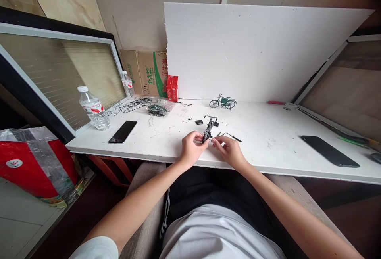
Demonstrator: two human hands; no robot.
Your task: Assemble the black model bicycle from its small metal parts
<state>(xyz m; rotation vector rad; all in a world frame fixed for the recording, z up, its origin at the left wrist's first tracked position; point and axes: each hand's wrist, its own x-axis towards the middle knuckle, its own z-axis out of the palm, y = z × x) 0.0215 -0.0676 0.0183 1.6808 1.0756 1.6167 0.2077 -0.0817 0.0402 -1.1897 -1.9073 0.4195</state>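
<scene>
Standing leftmost on the desk (262, 132), a water bottle (95, 112) neighboured a dark phone (122, 132). Next, clear bag of green parts (159, 109). Left hand (193, 148) gripped the black model bicycle (209, 129) low, near the desk's front edge. Green model bicycle (225, 102) stood behind. Right hand (230, 151) had fingertips bunched at the bicycle's lower side; couldn't tell if pinching anything. Black phone (330, 150) lay far right.

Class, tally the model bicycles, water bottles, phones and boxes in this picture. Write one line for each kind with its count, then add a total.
Model bicycles: 2 (green bicycle, dark bicycle)
Water bottles: 2 (near bottle, far bottle)
Phones: 2 (left phone, right phone)
Boxes: 2 (cardboard box, small red box)
Total: 8
</scene>
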